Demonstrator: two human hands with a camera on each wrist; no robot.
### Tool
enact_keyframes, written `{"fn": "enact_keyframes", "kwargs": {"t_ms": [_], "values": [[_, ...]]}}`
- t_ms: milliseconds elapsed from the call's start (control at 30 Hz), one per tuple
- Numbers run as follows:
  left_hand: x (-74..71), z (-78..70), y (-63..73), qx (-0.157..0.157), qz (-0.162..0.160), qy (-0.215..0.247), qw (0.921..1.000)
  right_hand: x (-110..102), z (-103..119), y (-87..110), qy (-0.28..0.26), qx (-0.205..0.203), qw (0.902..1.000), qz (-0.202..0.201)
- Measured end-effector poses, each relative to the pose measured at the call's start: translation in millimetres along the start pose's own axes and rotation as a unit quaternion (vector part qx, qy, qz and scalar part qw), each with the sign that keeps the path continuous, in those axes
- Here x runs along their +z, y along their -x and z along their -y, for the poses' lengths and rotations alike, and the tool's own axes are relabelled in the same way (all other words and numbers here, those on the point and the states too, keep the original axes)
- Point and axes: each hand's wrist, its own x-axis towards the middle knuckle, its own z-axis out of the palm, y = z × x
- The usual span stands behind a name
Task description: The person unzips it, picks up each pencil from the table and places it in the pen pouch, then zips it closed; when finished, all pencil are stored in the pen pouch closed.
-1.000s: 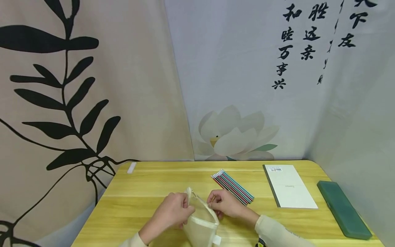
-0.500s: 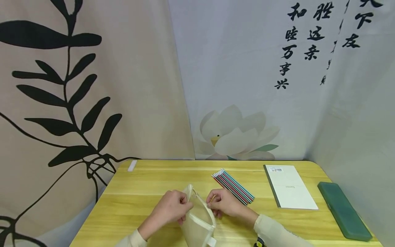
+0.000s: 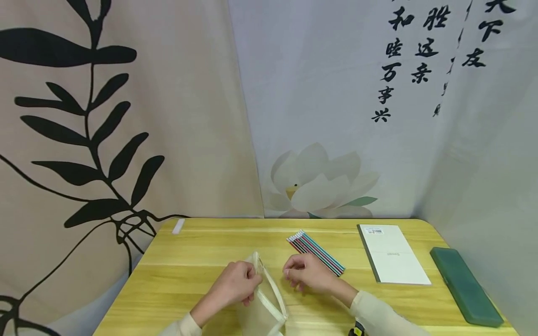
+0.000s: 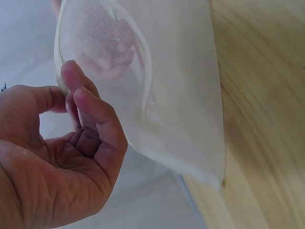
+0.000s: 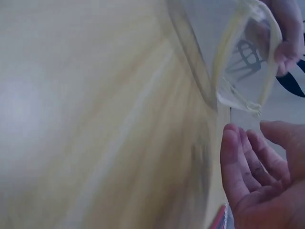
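Observation:
A cream mesh zipper pouch [image 3: 260, 317] stands tilted near the front of the table, its mouth spread apart. My left hand [image 3: 235, 283] pinches the pouch's rim between thumb and fingertips; the left wrist view shows the see-through mesh [image 4: 186, 95] beyond those fingers. Just right of the pouch, my right hand [image 3: 313, 274] hovers with loosely bent fingers and holds nothing. A gap separates its fingertips from the pouch mouth in the right wrist view. Behind the right hand lies a row of several pencils [image 3: 318, 253] in red, black and teal.
On the right of the wooden table [image 3: 189, 266] lie a white notebook [image 3: 395, 254] and a green case [image 3: 466, 287]. A small white strip [image 3: 178, 227] is at the back left corner. Printed curtains hang behind the table.
The right hand has let go of the pouch's rim and moved slightly away from it. The pouch has shifted a little left and down, still held by the left hand.

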Motion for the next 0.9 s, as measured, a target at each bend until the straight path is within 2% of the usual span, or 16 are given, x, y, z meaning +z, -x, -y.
{"fn": "enact_keyframes", "kwargs": {"t_ms": [200,300,367,433,500,567,700,900], "values": [[2.6,4.0,-2.8,-0.003,0.015,0.038,0.9991,-25,0,1.8,0.033,-0.002,0.9992,-0.021],[3.7,6.4,-5.2,-0.012,0.027,0.068,0.9972,-43,-1,1.7,0.099,-0.019,0.9942,-0.037],[4.4,7.0,-6.8,-0.019,0.033,0.081,0.9959,-58,-1,1.0,0.169,-0.036,0.983,-0.061],[5.1,6.9,-8.3,-0.027,0.04,0.095,0.9943,-73,-1,0.2,0.241,-0.047,0.965,-0.091],[5.8,6.7,-9.7,-0.031,0.045,0.104,0.9931,-86,-1,0.2,0.289,-0.047,0.9491,-0.116],[6.0,6.3,-10.8,-0.034,0.05,0.111,0.9919,-98,0,-0.2,0.311,-0.039,0.9414,-0.125],[6.0,7.1,-12.0,-0.041,0.062,0.122,0.9897,-115,-3,-2.2,0.306,-0.014,0.9439,-0.124],[5.5,9.3,-12.4,-0.042,0.071,0.134,0.9875,-129,-14,-7.8,0.264,0.026,0.9583,-0.107]]}}
